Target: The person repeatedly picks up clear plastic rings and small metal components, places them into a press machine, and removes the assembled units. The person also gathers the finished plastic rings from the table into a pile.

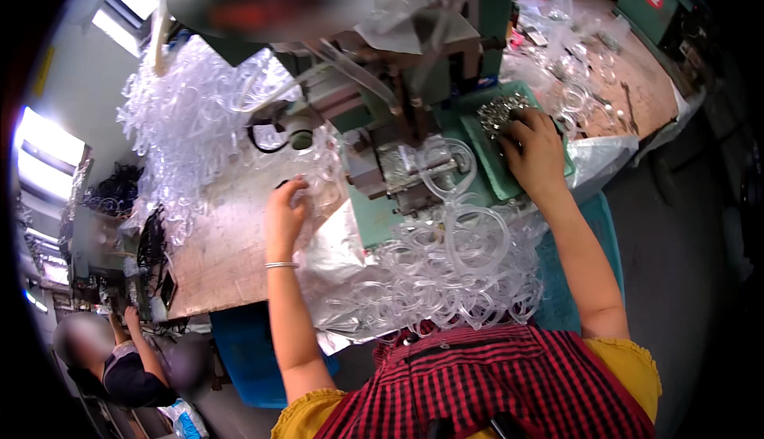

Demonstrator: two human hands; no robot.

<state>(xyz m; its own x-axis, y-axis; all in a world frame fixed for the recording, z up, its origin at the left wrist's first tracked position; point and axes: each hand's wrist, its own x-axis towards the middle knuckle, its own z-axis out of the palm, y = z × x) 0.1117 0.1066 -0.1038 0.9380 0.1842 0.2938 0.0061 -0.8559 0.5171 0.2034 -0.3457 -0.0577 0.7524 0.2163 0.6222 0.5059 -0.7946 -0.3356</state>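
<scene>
Green tray [487,162] under the right hand [532,148], clear rings [422,280] along the front edge

Picking out small pieces looks like the step in hand. The right hand reaches into the tray, fingers bent down onto the shiny metal parts [495,111] heaped toward its far end; the fingertips are hidden, so I cannot tell whether they have closed on one. Well apart from it, the left hand [284,214] hovers over the worktop [231,256], left of the fixture [402,175], fingers curled near the thumb. Something dark shows at its fingertips, too small to tell whether it is held.

The clear rings lie tangled along the worktop's front edge; one overlaps the fixture's right side, though whether it is seated there I cannot tell. A bigger heap of clear tubing [183,128] covers the worktop's far left part.

The next move, I judge, calls for a fine pinch on a single piece and a lift over the tray's left rim, with the left hand free to steady a ring.
</scene>
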